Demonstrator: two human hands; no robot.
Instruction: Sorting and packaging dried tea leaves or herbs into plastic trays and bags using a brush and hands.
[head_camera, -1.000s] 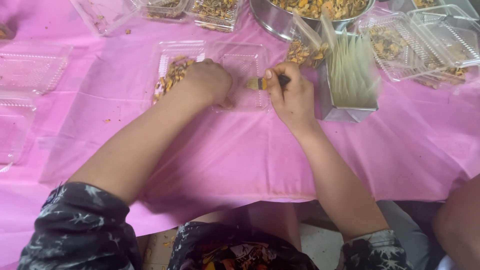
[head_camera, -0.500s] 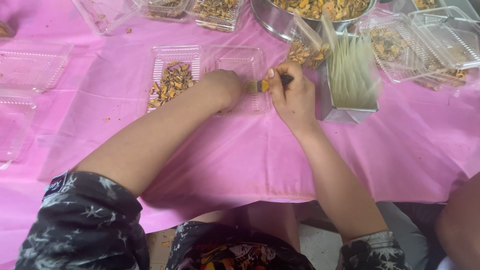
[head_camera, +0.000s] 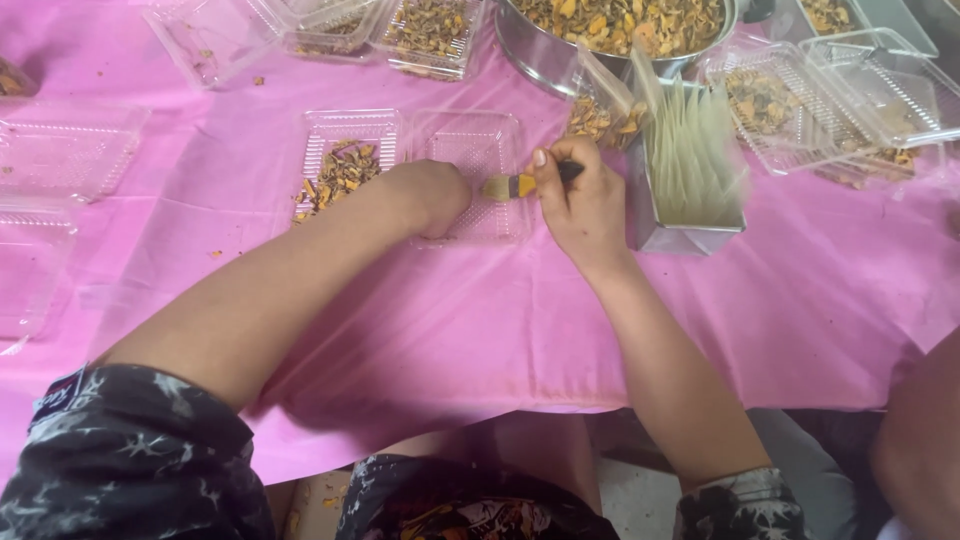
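An open clear plastic clamshell box (head_camera: 470, 140) lies on the pink tablecloth (head_camera: 480, 330). Its left half holds chopped brown and yellow food (head_camera: 340, 172); its right half has no food in it. My left hand (head_camera: 430, 196) rests as a fist on the right half and presses it down. A small brush (head_camera: 522, 184) with a yellow band and pale bristles sits in my right hand (head_camera: 580, 195), bristles pointing left over that half, close to my left knuckles.
A steel bowl (head_camera: 560, 60) of the same food stands behind. A metal holder (head_camera: 685, 235) with pale sheets is just right of my right hand. Filled and unfilled clear boxes (head_camera: 60, 150) ring the table. Another person's arm (head_camera: 915, 440) shows at lower right.
My left hand has slid right, off the food-filled half and onto the other half. The right hand with the brush has stayed almost in place.
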